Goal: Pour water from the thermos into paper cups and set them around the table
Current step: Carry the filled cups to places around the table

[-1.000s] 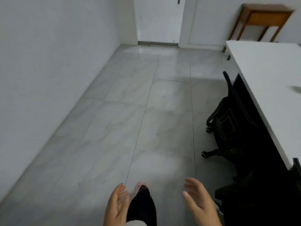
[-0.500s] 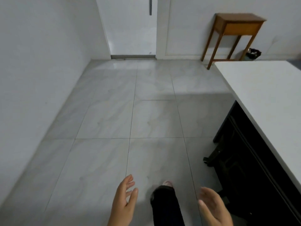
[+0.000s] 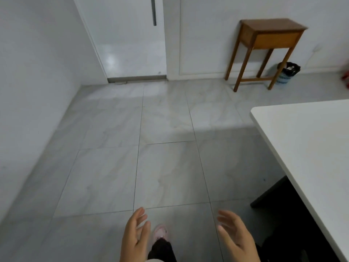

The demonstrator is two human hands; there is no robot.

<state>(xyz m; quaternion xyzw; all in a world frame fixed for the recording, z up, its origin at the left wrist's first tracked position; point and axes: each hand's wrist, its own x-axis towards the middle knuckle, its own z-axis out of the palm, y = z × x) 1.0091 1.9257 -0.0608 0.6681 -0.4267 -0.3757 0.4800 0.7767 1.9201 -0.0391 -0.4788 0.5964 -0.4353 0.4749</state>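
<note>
This is looking like a plain office or meeting room rather than a home. Pale grey marbled floor tiles (image 3: 166, 173) are covering the whole floor, and bare white walls (image 3: 34, 63) are closing it in on the left and far sides. A white door (image 3: 130, 44) with a long dark vertical handle (image 3: 154, 11) is standing shut at the far end. A large white tabletop (image 3: 309, 140) on a dark frame is reaching in from the right. Against the far wall a small brown wooden side table (image 3: 268, 36) is standing, with a little blue wastebasket (image 3: 286, 73) lined with a black bag sitting just beside it.
</note>
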